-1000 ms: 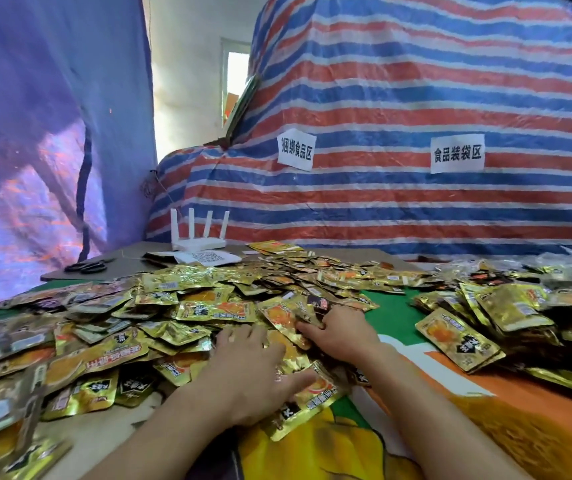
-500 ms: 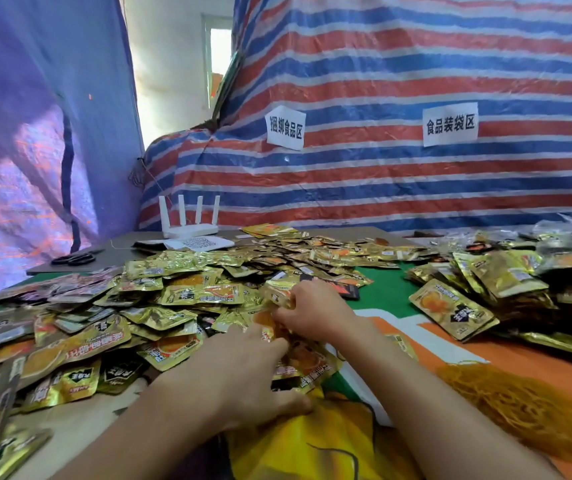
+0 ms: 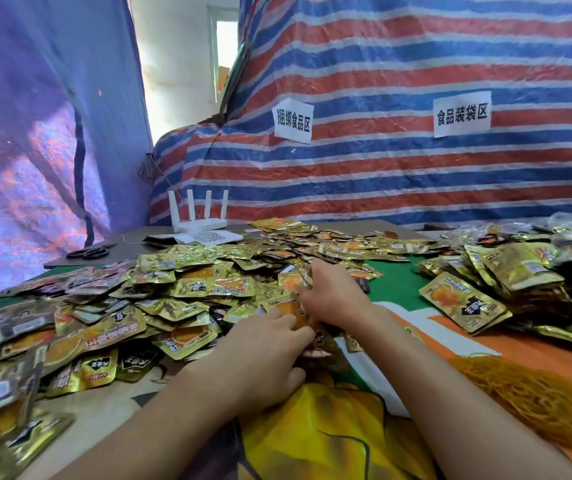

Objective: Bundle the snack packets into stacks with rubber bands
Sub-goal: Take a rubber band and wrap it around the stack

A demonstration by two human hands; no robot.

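Flat on the heap (image 3: 191, 289) a second ago, the left grip (image 3: 263, 355) has met the right grip (image 3: 336, 296), both now clenched on a few snack packets (image 3: 291, 306) at its near edge on the surface (image 3: 391, 285), so a stack seems started, with the rubber bands (image 3: 537, 393) untouched.

You've got a white router (image 3: 198, 221) at the back. Black scissors (image 3: 88, 252) lie off to its left, a QR-code sheet (image 3: 205, 237) sits just in front, and paper signs (image 3: 293, 121) hang on the striped tarp (image 3: 398, 174) up to its right.
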